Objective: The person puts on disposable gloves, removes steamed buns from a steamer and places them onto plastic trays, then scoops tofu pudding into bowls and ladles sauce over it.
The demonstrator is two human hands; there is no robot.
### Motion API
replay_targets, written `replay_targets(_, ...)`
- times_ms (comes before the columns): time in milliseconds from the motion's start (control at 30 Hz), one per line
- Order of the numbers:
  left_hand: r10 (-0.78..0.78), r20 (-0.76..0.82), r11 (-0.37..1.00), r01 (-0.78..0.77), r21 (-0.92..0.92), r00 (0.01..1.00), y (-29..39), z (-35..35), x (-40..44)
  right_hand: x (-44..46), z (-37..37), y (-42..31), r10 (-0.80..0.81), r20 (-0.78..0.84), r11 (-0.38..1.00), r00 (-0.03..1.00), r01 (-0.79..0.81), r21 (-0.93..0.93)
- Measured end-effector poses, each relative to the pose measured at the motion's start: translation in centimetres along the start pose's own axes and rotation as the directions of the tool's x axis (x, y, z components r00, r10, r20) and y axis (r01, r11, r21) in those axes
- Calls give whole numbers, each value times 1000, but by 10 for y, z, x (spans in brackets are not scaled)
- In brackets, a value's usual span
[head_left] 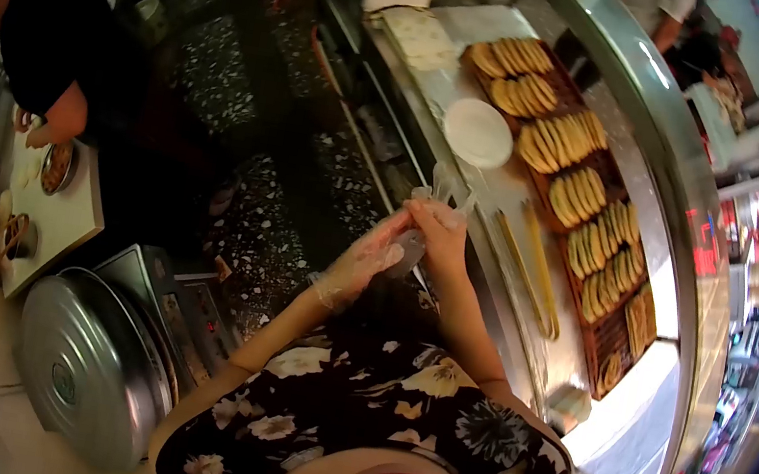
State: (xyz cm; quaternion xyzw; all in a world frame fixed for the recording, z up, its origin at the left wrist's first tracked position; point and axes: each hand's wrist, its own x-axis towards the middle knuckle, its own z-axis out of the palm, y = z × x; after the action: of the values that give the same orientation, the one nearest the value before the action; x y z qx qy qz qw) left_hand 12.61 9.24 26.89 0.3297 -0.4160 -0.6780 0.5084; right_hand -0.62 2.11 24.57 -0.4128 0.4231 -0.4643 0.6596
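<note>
Thin clear plastic covers my left hand (366,257), and its loose cuff reaches the wrist. The fingers of that hand stretch toward my right hand, with the thumb apart. My right hand (442,232) is closed on a crumpled clear plastic glove (448,186), which sticks up past the fingertips. More clear plastic hangs between the two hands, which meet at the fingers. Beyond them, a round white plate (478,134) lies on the metal counter (502,195). Yellow tongs (541,281) rest to its right, beside wooden trays (593,345) with rows of flat browned pastries (576,197).
Curved glass and a metal frame (668,74) border the counter. At left, another person (59,37) reaches toward a bowl of filling (58,166) on a white board (69,223). A large round metal lid (75,372) stands at lower left, near a metal appliance (174,309).
</note>
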Motion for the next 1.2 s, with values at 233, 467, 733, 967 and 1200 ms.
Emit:
replay_targets(233,-62,-214,998,55,-37,975,39,-122,81,185,80,49,-167,77,974,983,176,-145)
replay_targets(467,78,-372,997,-65,49,925,139,-256,180,370,190,18,25,272,1000,962,-25,-4)
replay_targets(733,327,-802,884,-461,73,499,247,-457,266,496,350,26,-75,727,917,683,333,-218)
replay_targets(967,415,-799,718,-696,-6,435,343,-666,370,632,520,57,-416,733,737,538,672,-75)
replay_targets(1200,351,-831,769,-639,-7,431,416,-817,483,778,625,37,-510,623,646,594,742,-179)
